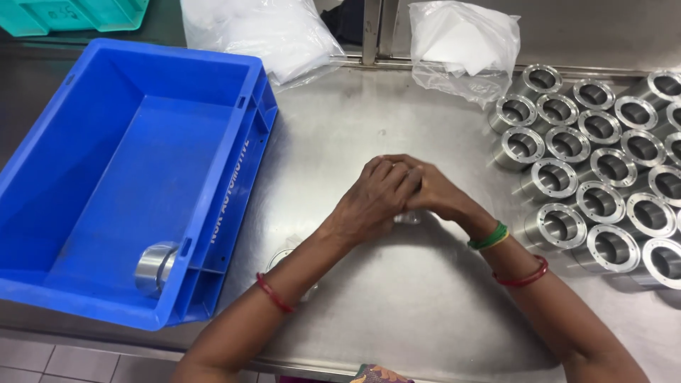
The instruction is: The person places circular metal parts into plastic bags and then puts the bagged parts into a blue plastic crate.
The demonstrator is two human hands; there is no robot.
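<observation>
Steel tabletop [369, 128], wide and bare in the middle, with a blue plastic crate [106, 163] at the left holding one metal cylinder [154, 268] in its near corner, and a cluster of ringed metal cylinders [596, 170] upright at the right, two clear plastic bags [464, 46] at the back. At the centre, left hand [372, 198] and right hand [440, 191] pressed together, fingers closed around something small and clear [406, 218], mostly hidden, just above the tabletop; kind impossible to tell.

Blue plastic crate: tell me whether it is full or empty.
Nearly empty: the blue plastic crate holds only one shiny metal cylinder, lying on its side in the near corner.
</observation>
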